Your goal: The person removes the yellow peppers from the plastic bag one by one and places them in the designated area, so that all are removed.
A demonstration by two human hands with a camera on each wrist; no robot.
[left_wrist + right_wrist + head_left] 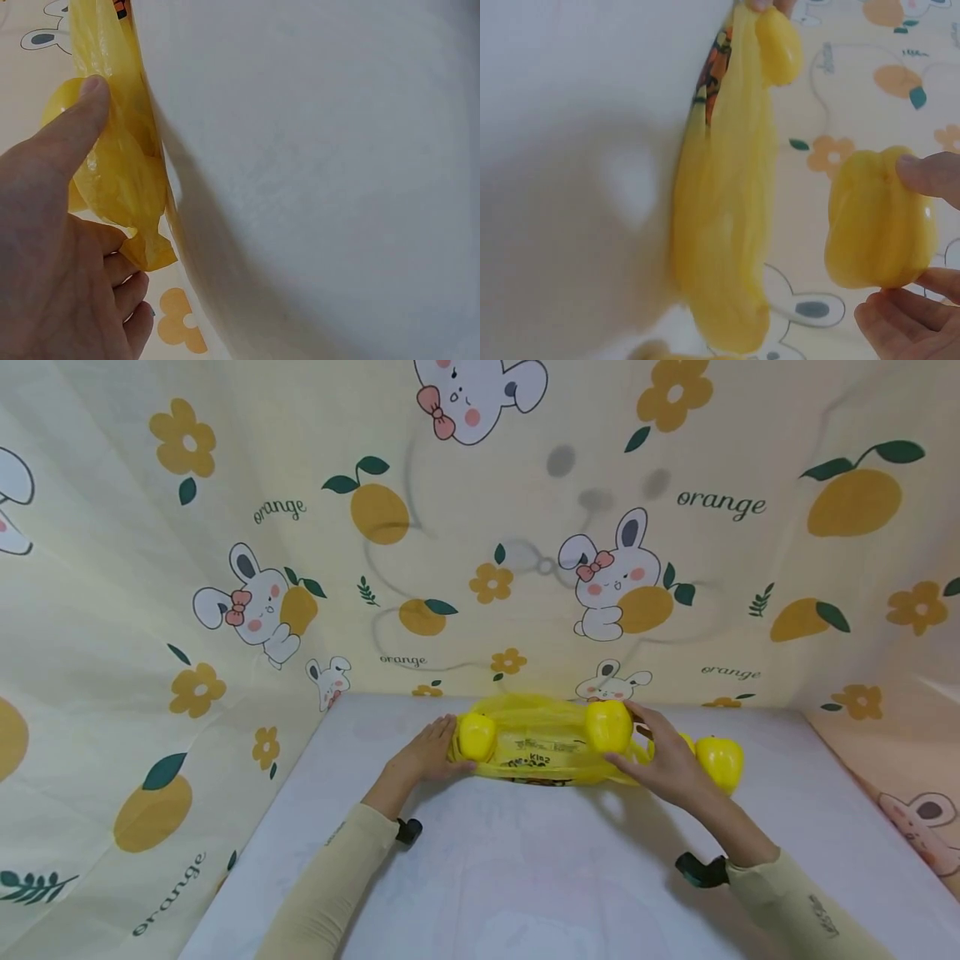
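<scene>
A yellow plastic bag point(536, 747) with dark print lies lengthwise near the back of the table. At its left end, my left hand point(430, 750) grips the bag against a yellow bell pepper point(476, 737). In the left wrist view, the thumb point(79, 124) lies over the yellow film while the other fingers curl by the bag's corner. My right hand point(669, 762) holds another yellow bell pepper point(881, 217) between thumb and fingers, apart from the bag in the right wrist view. How far the left pepper sits inside the bag, I cannot tell.
Right of the bag, a yellow bell pepper point(720, 764) sits on the white table point(480, 877), with more yellow partly hidden behind my right hand. A cloth backdrop point(465, 552) printed with rabbits and oranges rises at the table's back and sides.
</scene>
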